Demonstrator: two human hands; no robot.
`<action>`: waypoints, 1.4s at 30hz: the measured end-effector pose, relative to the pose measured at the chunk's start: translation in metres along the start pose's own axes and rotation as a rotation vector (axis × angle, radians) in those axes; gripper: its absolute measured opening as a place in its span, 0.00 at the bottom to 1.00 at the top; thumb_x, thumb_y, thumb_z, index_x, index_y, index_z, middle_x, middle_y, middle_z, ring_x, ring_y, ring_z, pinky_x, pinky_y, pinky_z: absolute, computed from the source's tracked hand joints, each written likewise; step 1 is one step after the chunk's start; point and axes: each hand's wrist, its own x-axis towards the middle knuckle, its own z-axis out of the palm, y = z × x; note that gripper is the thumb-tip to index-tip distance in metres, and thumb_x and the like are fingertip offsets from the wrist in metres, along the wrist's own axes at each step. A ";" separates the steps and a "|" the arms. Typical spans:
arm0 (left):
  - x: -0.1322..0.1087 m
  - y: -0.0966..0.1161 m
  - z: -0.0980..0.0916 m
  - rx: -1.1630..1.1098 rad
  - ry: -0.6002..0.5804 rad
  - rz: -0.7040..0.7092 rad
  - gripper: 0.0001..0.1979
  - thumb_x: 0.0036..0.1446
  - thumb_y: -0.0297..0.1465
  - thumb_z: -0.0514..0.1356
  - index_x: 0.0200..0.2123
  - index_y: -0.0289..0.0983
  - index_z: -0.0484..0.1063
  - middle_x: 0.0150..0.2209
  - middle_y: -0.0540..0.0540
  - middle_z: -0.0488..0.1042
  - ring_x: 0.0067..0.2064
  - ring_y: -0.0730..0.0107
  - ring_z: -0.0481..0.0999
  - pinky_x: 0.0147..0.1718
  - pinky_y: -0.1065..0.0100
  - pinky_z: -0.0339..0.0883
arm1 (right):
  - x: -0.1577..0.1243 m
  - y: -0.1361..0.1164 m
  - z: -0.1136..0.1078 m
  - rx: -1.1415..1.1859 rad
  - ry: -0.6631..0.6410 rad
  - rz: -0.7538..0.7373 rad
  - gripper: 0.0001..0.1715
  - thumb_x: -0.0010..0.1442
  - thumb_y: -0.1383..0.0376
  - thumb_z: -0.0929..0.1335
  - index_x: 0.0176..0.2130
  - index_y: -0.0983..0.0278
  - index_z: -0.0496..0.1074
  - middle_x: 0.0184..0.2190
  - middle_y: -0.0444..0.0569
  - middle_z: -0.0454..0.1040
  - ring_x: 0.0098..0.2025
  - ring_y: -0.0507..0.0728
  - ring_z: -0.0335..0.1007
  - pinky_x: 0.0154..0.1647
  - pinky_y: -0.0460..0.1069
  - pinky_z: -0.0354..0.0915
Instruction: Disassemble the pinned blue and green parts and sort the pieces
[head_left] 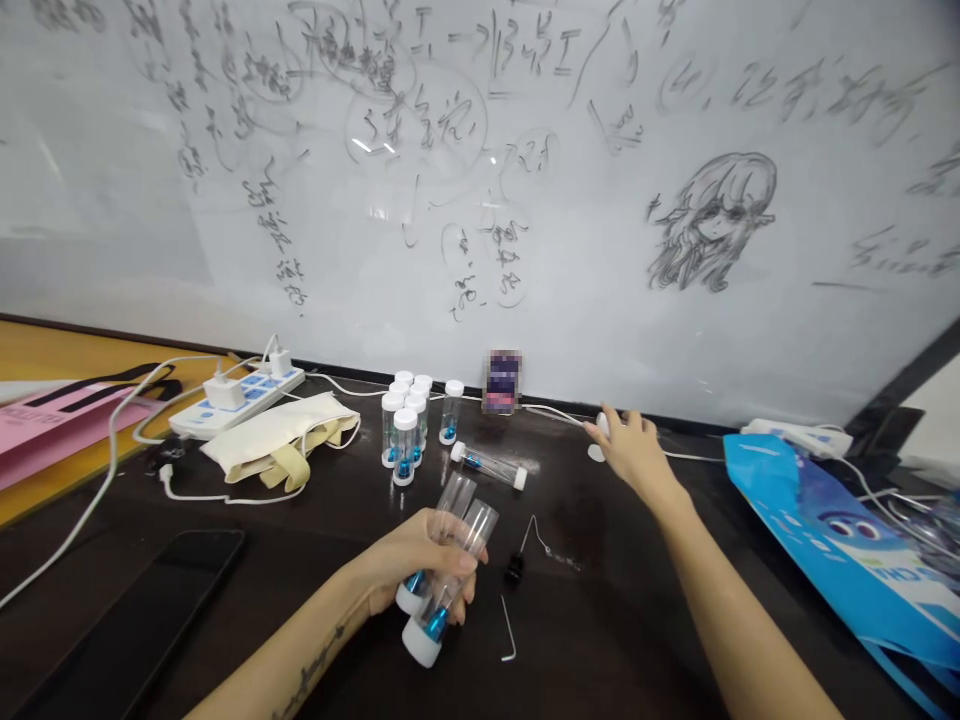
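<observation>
My left hand (420, 560) is closed around two clear plastic tubes (450, 560) with white caps and blue inserts, held tilted over the dark table (315, 560). My right hand (634, 445) reaches far forward, fingers pinched on a small white cap (602, 422); another white cap (596, 453) lies just under it. A cluster of capped upright tubes (409, 425) stands beyond my left hand. One capped tube (487, 466) lies on its side next to them.
A cream cloth bag (277, 435), a white power strip (236, 397) with chargers and cables, and a dark phone (142, 625) lie at left. A blue bag (840, 540) is at right. A hex key (508, 630), a wire hook (544, 540) and a black knob (514, 568) lie at centre. A whiteboard (480, 180) stands behind.
</observation>
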 end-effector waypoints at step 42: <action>0.004 0.012 -0.012 2.343 0.663 0.611 0.12 0.58 0.20 0.52 0.39 0.35 0.73 0.39 0.40 0.74 0.53 0.54 0.66 0.56 0.46 0.50 | -0.052 -0.081 0.053 1.046 -0.811 -0.053 0.05 0.50 0.65 0.71 0.27 0.67 0.75 0.25 0.46 0.75 0.29 0.53 0.69 0.33 0.47 0.63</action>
